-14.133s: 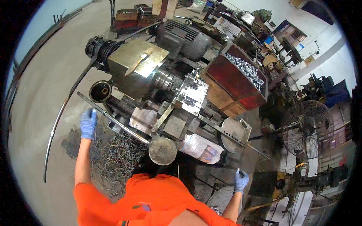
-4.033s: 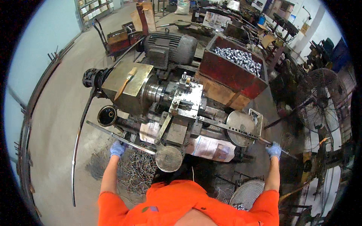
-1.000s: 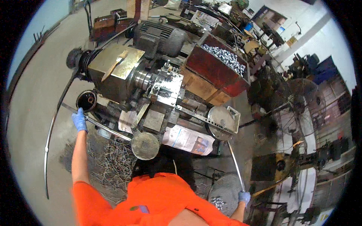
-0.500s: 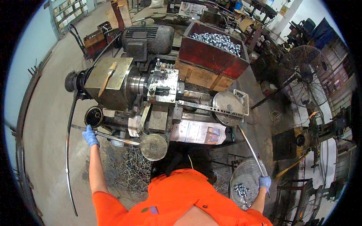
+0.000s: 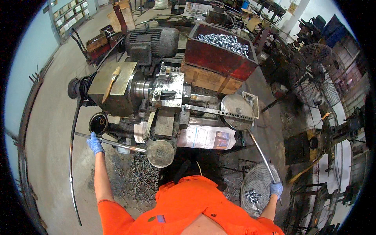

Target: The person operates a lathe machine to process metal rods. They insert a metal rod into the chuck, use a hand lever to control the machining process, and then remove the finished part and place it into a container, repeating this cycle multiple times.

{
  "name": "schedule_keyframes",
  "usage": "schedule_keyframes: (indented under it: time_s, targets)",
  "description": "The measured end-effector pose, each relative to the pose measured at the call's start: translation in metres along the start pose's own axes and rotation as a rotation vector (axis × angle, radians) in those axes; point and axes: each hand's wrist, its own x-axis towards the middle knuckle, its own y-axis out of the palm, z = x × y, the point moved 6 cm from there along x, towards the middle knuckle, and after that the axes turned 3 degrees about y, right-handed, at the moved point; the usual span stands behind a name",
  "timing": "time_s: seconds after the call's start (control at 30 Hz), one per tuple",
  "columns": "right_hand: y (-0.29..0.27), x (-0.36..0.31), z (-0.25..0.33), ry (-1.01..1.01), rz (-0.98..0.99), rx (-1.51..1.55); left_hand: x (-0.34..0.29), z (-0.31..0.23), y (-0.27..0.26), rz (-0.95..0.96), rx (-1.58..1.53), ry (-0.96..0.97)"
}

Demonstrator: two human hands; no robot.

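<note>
My left hand (image 5: 94,144), in a blue glove, is closed round a metal lever (image 5: 123,145) that runs to a round disc (image 5: 160,153) at the front of the lathe-like machine (image 5: 167,92). Just above that hand sits a dark round cup (image 5: 98,123). On the far right, my gloved right hand (image 5: 276,189) grips the lower end of a long lever rod (image 5: 260,152). This rod slopes up to a round metal plate (image 5: 236,109), which a perforated bar (image 5: 219,112) crosses. Beneath the right hand lies a mesh basket (image 5: 250,184) with several small shiny metal parts (image 5: 253,196).
A red bin (image 5: 219,58) full of metal parts stands on a wooden crate (image 5: 209,78) behind the machine. A brush (image 5: 111,85) lies on the machine's cover beside a motor (image 5: 152,41). A fan (image 5: 317,74) stands at right. Metal shavings (image 5: 137,180) litter the floor.
Both hands keep their grip on the levers, which look nearly unmoved. The whole view has shifted very slightly.
</note>
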Motion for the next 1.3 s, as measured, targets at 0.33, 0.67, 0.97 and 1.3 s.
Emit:
schedule_keyframes:
  time_s: [0.33, 0.67, 0.97, 1.3]
  targets:
    - [0.0, -0.005, -0.001, 0.008, -0.024, 0.027, 0.005, 0.006, -0.001, -0.013, 0.024, 0.003]
    - [-0.005, -0.013, 0.009, 0.016, 0.016, -0.05, 0.024, 0.023, -0.011, -0.036, 0.023, 0.082]
    - [-0.004, -0.017, 0.001, 0.029, 0.011, -0.019, 0.014, 0.02, -0.003, 0.008, -0.013, 0.004]
    - [0.007, -0.014, -0.004, 0.0, -0.058, -0.011, 0.006, 0.008, 0.0, 0.023, 0.006, 0.017]
